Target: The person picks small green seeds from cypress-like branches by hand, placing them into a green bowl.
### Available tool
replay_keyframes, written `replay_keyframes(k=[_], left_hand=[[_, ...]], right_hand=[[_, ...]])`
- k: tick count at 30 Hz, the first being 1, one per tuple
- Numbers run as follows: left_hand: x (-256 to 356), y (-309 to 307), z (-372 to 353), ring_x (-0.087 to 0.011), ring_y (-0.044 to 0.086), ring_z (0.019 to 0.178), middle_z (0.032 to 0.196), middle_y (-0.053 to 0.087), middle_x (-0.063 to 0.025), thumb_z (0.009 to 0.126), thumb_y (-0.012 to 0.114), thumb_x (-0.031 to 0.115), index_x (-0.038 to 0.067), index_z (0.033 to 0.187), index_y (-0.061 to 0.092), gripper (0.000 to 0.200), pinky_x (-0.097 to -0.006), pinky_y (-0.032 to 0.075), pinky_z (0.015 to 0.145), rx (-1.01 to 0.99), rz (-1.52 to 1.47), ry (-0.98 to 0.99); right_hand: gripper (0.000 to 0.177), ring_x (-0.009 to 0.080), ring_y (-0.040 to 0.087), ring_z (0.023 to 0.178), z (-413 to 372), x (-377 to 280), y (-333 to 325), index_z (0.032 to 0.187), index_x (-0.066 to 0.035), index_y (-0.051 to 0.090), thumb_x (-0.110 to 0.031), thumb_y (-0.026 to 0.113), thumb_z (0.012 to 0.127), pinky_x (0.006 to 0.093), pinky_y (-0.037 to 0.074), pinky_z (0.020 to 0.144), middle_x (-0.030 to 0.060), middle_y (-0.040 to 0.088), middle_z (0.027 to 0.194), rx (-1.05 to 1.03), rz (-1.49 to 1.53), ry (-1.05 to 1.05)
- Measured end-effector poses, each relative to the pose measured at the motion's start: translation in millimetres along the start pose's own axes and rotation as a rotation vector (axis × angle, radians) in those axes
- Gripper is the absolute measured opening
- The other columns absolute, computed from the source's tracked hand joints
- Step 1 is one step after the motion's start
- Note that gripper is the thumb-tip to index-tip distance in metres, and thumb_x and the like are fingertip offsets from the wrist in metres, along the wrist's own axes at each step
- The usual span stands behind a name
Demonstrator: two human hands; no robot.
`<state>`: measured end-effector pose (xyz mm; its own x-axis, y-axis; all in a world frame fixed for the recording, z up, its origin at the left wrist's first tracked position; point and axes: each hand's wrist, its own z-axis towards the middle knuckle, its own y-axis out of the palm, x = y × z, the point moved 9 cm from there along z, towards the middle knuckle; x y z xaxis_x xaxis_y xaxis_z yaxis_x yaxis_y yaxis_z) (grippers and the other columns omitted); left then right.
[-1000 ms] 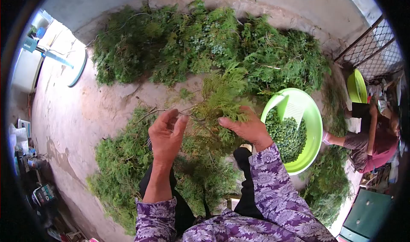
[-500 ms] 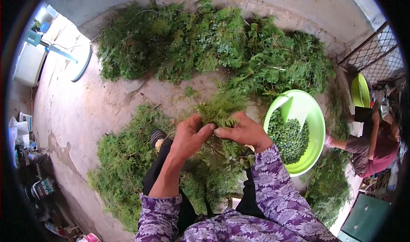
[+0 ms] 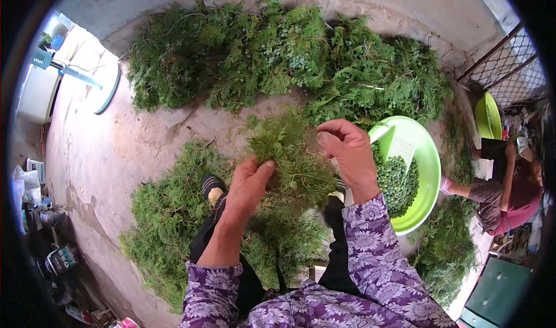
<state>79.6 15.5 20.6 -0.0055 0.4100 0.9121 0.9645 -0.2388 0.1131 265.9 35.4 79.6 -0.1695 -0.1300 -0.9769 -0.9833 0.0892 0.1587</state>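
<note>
My left hand (image 3: 250, 184) is closed, thumb and fingers pinching a leafy evergreen sprig (image 3: 284, 154) that spreads to the right in front of me. Just right of the sprig, my right hand (image 3: 350, 154) is raised with curled fingers and the thumb close to the fingertips. Whatever it may hold is too small to make out. Beside that hand stands a bright green basin (image 3: 430, 180) with a ribbed section at its upper side. Many small round green cones (image 3: 397, 186) lie in it.
Heaped evergreen branches (image 3: 231, 55) lie along the wall, with another pile (image 3: 168, 223) at my left foot (image 3: 214, 188). A seated person (image 3: 512, 195) is at the right, near a second green basin (image 3: 487, 116). A fan stand (image 3: 107, 90) rests at the upper left.
My hands have moved apart; the right let go of the sprig and shifted up and right towards the basin. My left hand still holds the sprig, now lower and more spread out.
</note>
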Motion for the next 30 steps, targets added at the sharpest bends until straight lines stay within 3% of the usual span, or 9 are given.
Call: replay_keyframes(k=[3,5,7,8,10,17,19,25,30], left_hand=[[6,-6,-2,-0.0062,0.047,0.069,0.082,0.056,0.0003,0.087,0.048,0.015,-0.001,0.097,0.053,0.02,-0.023,0.04,0.061,0.065,0.072,-0.025],[12,-5,-3,-0.0062,0.047,0.07,0.082,0.056,0.0002,0.087,0.048,0.015,-0.001,0.097,0.053,0.02,-0.0229,0.039,0.062,0.085,0.032,-0.003],[20,-3,-2,-0.0064,0.047,0.071,0.082,0.056,0.0,0.087,0.048,0.015,-0.001,0.095,0.053,0.018,-0.0229,0.039,0.063,0.089,-0.093,0.082],[16,-3,-1,-0.0064,0.047,0.071,0.082,0.056,0.0,0.087,0.048,0.015,-0.001,0.095,0.053,0.018,-0.0229,0.039,0.063,0.088,-0.089,0.079],[8,-3,2,-0.0064,0.047,0.071,0.083,0.056,-0.0003,0.087,0.048,0.014,0.0,0.096,0.054,0.018,-0.0232,0.039,0.063,0.072,-0.114,0.09],[25,26,-7,-0.0064,0.048,0.072,0.083,0.056,0.0,0.087,0.049,0.015,0.0,0.096,0.054,0.018,-0.0227,0.04,0.064,-0.085,0.033,-0.027],[29,29,-8,-0.0056,0.028,0.06,0.064,0.032,0.0064,0.081,0.06,0.019,0.009,0.064,0.041,0.027,-0.0224,0.028,0.053,-0.045,-0.069,-0.002],[22,29,-5,-0.005,0.037,0.063,0.07,0.045,0.0053,0.081,0.059,0.017,0.005,0.078,0.054,0.014,-0.0224,0.032,0.055,-0.058,-0.092,-0.003],[16,24,-5,-0.0067,0.047,0.066,0.08,0.055,0.0021,0.08,0.06,0.016,0.002,0.091,0.057,0.018,-0.0227,0.038,0.059,-0.18,-0.025,0.029]], right_hand=[[0.024,0.0051,0.052,0.062,-16,-19,6,0.09,-0.003,0.06,-0.015,0.069,0.072,0.0208,0.044,0.055,-0.001,0.059,0.072,0.022,-0.21,-0.148],[0.026,0.0074,0.053,0.061,-32,-21,20,0.088,-0.005,0.06,-0.017,0.072,0.068,0.023,0.045,0.056,0.0006,0.059,0.071,-0.011,-0.245,-0.1],[0.031,0.0154,0.056,0.062,-48,-26,51,0.088,-0.005,0.059,-0.019,0.073,0.065,0.0273,0.046,0.057,0.0046,0.057,0.073,-0.259,-0.633,-0.156],[0.031,0.0154,0.056,0.062,-47,-20,53,0.088,-0.005,0.059,-0.019,0.073,0.065,0.0273,0.046,0.057,0.0046,0.057,0.073,-0.257,-0.629,-0.154],[0.027,0.0182,0.056,0.062,-56,-35,56,0.087,-0.003,0.059,-0.011,0.071,0.064,0.0266,0.044,0.054,0.0079,0.056,0.072,-0.129,-0.819,-0.53],[0.027,0.0227,0.056,0.063,-52,-21,48,0.091,-0.005,0.057,-0.009,0.069,0.066,0.0316,0.044,0.055,0.0102,0.055,0.079,-0.189,-0.854,-0.446],[0.026,0.0232,0.056,0.063,-50,-18,44,0.089,-0.005,0.057,-0.01,0.069,0.067,0.0322,0.044,0.055,0.0112,0.055,0.08,-0.169,-0.805,-0.368],[0.027,0.0274,0.054,0.065,-48,-21,41,0.09,-0.004,0.055,-0.01,0.065,0.066,0.0356,0.044,0.055,0.0117,0.053,0.077,-0.15,-0.845,-0.406],[0.025,0.0314,0.053,0.066,-47,-19,48,0.088,-0.003,0.055,-0.008,0.061,0.064,0.0386,0.043,0.055,0.013,0.052,0.075,-0.166,-0.843,-0.471]])
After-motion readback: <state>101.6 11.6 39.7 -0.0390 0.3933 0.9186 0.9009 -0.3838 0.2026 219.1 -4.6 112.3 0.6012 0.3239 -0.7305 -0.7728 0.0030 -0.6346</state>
